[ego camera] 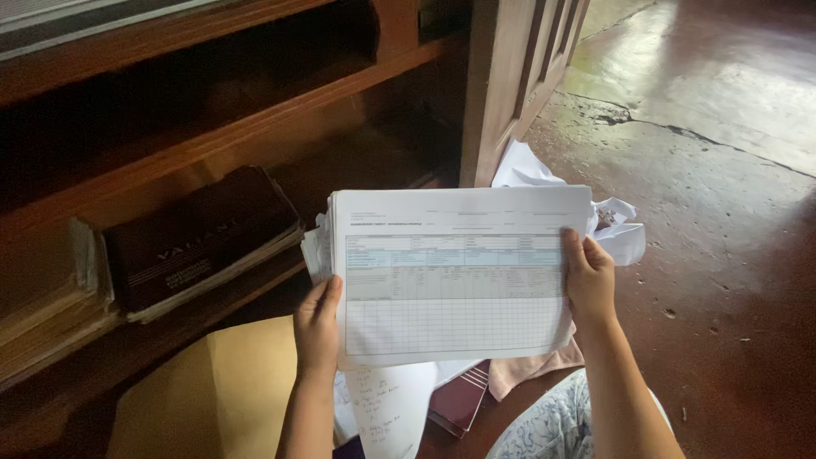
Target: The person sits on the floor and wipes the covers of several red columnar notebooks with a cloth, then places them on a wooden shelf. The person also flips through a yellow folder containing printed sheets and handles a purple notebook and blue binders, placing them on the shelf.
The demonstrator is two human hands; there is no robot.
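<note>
A person is holding up a thick stack of papers [455, 272] in both hands, seen from above, in the middle of the scene. The left hand [317, 327] is gripping the stack's left edge low down, thumb lying on the front sheet. The right hand [589, 280] is clasping the right edge, thumb pressing on the front and fingers hidden behind. The top sheet is showing a printed form with a table, a pale blue band across it and empty rows below. To the left, a dark wooden shelf [195, 144] is running toward the far side, and a dark brown book [195, 238] is lying flat on its lower board beside other worn books [51, 297]. Under the stack, near the person, a tan envelope [212, 395] is lying at left, with a handwritten sheet [382, 408] and a maroon book [459, 404] just beside it. Crumpled white paper [620, 234] is sitting behind the stack at right. A cracked reddish floor [722, 212] is stretching right and far, past a wooden door [518, 76].
</note>
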